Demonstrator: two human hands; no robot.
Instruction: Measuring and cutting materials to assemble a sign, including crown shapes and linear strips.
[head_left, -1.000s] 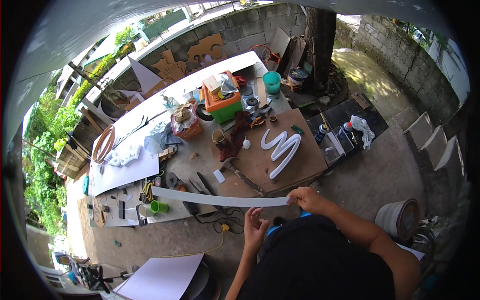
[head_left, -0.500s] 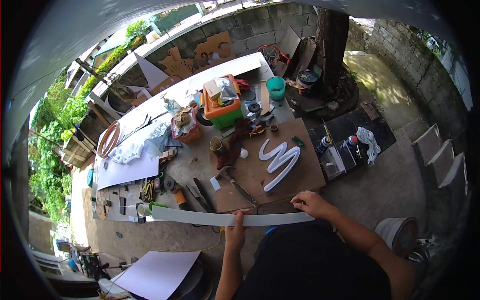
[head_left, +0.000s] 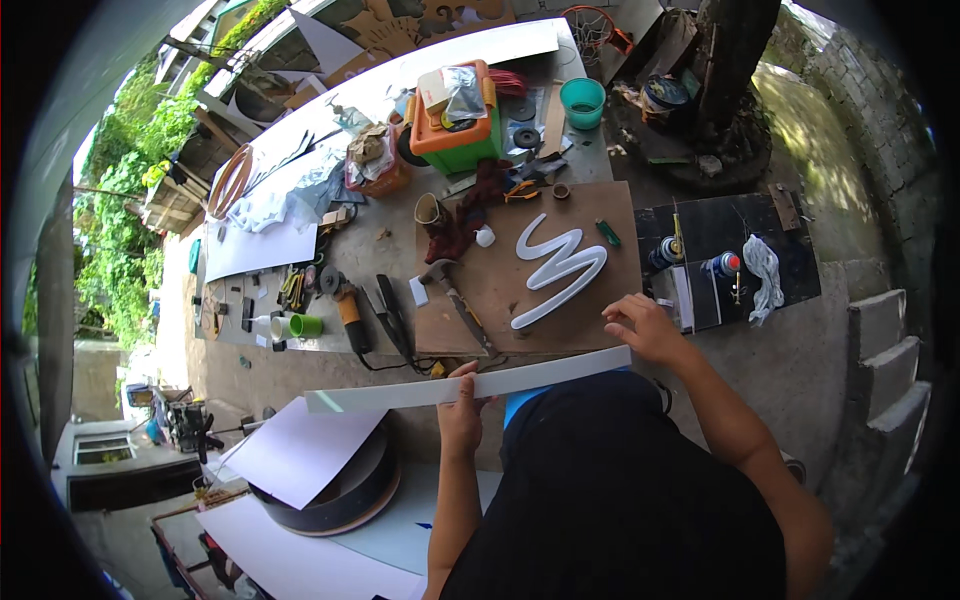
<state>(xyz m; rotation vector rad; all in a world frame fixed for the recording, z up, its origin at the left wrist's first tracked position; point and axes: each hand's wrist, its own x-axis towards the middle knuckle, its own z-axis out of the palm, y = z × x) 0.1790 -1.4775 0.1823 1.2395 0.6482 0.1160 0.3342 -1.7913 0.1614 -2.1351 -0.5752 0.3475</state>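
A long, narrow pale-grey strip (head_left: pixel 545 375) crosses in front of my body, with its right end higher than its left. My left hand (head_left: pixel 460 412) grips it left of its middle, thumb on the near face. Just above the strip's right end is my right hand (head_left: pixel 648 330), its fingers loosely bent and apart, with nothing visible in them. Beyond the strip, a white zigzag-shaped piece (head_left: pixel 560 268) lies on a brown board (head_left: pixel 450 330). A hammer (head_left: pixel 462 308) rests on that board, left of the zigzag piece.
An angle grinder (head_left: pixel 350 318), a green cup (head_left: pixel 305 326) and dark shears (head_left: pixel 392 312) lie along the table's near edge. Farther back stand an orange-and-green bin (head_left: pixel 455 145) and a teal bucket (head_left: pixel 582 103). Spray cans (head_left: pixel 725 263) sit on a black panel at right.
The strip has tilted, its right end now higher and its left end lower, away from the cups. My left hand still holds it. The whole view has shifted and turned.
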